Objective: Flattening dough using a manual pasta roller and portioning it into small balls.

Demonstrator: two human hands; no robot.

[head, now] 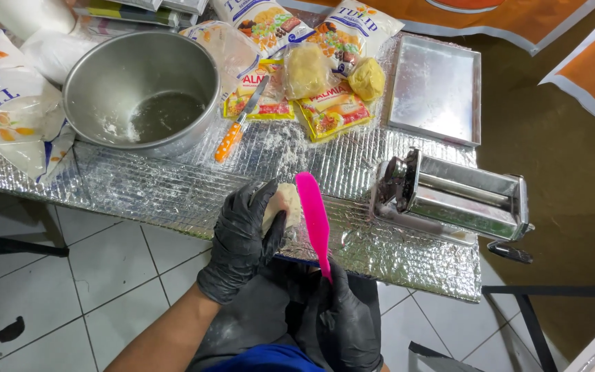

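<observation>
Dough (285, 203) being gripped in left hand (241, 238), right hand (342, 317) clasping pink scraper (313, 213) against it; dough roller (452, 196) sitting unused, more lumps (366, 78) waiting.

Both hands wear thin black gloves with a slight rubbery sheen. The left hand (242, 238), just below the foil-covered table (173, 186), shows a glove that wrinkles over the knuckles and ends in a rolled cuff at the wrist, faintly dusted with pale flour. The forearm beyond the cuff is bare, with no sleeve. The right hand (342, 320), lower and further from the table edge, has the same glove, creased across the back. Dark grey trousers cover the lap, and a strip of bright blue cloth shows at the waist.
</observation>
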